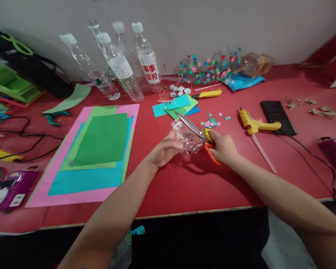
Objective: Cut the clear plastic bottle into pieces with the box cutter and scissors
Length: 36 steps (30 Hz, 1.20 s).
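Near the middle of the red table (168,194), my left hand (168,147) is closed around the neck side of a clear plastic bottle piece (192,140), which lies on its side. My right hand (224,147) grips the orange and yellow handles of a pair of scissors (192,126). The metal blades point up and left across the top of the bottle piece. Just behind them lie small colored star cutouts (211,122) and some blue and green paper pieces (179,104).
Colored paper sheets (100,140) lie stacked at the left. Several upright bottles (120,69) stand along the wall. To the right are a yellow glue gun (254,124) with its cable and a black phone (278,116). A yellow cutter (210,93) lies behind.
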### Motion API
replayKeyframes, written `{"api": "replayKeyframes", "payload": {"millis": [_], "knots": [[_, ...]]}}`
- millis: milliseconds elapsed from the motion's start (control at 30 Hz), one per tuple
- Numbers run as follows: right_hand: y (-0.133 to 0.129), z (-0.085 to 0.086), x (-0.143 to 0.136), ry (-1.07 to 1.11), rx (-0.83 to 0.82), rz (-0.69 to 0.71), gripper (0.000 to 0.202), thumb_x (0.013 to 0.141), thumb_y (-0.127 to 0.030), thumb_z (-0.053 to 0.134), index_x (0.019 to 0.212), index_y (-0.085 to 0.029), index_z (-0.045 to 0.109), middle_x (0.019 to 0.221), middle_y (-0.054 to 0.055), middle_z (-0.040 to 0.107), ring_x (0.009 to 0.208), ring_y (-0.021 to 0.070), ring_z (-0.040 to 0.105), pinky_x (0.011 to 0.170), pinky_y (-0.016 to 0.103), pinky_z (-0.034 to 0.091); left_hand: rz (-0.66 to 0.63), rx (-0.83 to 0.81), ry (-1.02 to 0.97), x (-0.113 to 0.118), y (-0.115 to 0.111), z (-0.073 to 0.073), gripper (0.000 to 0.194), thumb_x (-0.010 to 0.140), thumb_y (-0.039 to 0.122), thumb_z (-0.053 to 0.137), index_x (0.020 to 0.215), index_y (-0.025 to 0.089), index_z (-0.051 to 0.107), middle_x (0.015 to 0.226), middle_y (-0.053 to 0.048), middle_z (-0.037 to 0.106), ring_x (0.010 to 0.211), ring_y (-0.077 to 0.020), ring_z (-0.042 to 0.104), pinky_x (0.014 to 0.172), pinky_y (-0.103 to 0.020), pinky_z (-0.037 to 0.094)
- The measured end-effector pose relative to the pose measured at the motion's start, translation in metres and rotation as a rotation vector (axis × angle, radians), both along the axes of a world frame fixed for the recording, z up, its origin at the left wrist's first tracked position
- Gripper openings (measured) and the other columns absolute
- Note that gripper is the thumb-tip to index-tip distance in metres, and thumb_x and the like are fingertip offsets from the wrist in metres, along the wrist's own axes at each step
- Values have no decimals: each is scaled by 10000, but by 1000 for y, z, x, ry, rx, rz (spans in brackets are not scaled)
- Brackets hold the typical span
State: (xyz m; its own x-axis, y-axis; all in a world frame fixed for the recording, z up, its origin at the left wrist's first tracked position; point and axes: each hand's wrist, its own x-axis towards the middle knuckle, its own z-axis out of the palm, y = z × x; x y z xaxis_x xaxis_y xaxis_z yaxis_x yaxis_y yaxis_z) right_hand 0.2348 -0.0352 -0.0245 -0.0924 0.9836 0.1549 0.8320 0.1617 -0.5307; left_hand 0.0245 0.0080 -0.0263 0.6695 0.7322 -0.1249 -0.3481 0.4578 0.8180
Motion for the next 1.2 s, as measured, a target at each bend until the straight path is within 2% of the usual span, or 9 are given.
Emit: {"api": "replayKeyframes", "payload": {"millis": [133, 300, 500, 700, 800, 933, 1067, 1200], "knots": [[1, 0, 1, -18, 14, 22, 236, 703, -386, 466, 678, -250, 275, 512, -48, 313, 474, 116, 264, 508, 258, 207, 107, -73, 9, 3, 2, 0, 293, 699, 268, 661, 982, 210, 609, 1022, -75, 728, 1023, -271, 708, 938, -433, 544], [-2, 0, -1, -29, 0, 64, 225, 714, -377, 458, 681, -245, 279, 531, -44, 332, 477, 113, 267, 513, 254, 212, 171, -75, 91, 7, 2, -3, 420, 716, 282, 656, 1122, 207, 578, 1043, -85, 732, 993, -269, 716, 976, -467, 526], [-4, -3, -5, -62, 20, 66, 215, 733, -379, 458, 679, -244, 301, 528, -44, 323, 479, 113, 243, 510, 258, 210, 240, -60, 172, 11, 0, -3, 430, 668, 270, 698, 1071, 184, 575, 1024, -103, 735, 993, -299, 724, 879, -454, 578], [-5, -3, -6, -48, 16, 82, 217, 737, -410, 488, 681, -242, 365, 546, -39, 341, 488, 115, 255, 515, 262, 213, 289, -71, 195, 18, -2, -1, 567, 619, 263, 837, 1103, 206, 546, 1023, -101, 733, 1015, -321, 722, 832, -424, 602], [-7, 6, -5, 72, -45, 105, 305, 751, -477, 534, 679, -240, 356, 543, -54, 343, 488, 104, 256, 513, 251, 234, 400, -105, 204, 17, 5, -2, 382, 710, 267, 776, 1024, 203, 568, 919, -71, 737, 925, -285, 739, 813, -427, 607], [-11, 22, -2, 211, -191, 162, 442, 779, -631, 582, 687, -225, 434, 562, -56, 378, 512, 101, 302, 509, 238, 257, 619, -98, 117, 5, 23, -4, 113, 826, 257, 641, 888, 189, 576, 791, -38, 725, 816, -218, 738, 817, -400, 605], [-12, 30, 4, 203, -307, 220, 494, 762, -699, 629, 751, -214, 534, 610, -34, 485, 540, 116, 391, 530, 245, 294, 716, -93, 74, -9, 36, -2, 114, 869, 276, 584, 884, 165, 605, 805, -62, 739, 796, -179, 731, 846, -350, 590], [-12, 30, 5, 107, -396, 265, 540, 758, -747, 617, 711, -219, 514, 616, -16, 516, 545, 131, 419, 533, 257, 310, 766, -36, 54, -13, 38, 1, 118, 883, 292, 580, 890, 177, 604, 818, -61, 746, 834, -187, 735, 849, -357, 595]]}}
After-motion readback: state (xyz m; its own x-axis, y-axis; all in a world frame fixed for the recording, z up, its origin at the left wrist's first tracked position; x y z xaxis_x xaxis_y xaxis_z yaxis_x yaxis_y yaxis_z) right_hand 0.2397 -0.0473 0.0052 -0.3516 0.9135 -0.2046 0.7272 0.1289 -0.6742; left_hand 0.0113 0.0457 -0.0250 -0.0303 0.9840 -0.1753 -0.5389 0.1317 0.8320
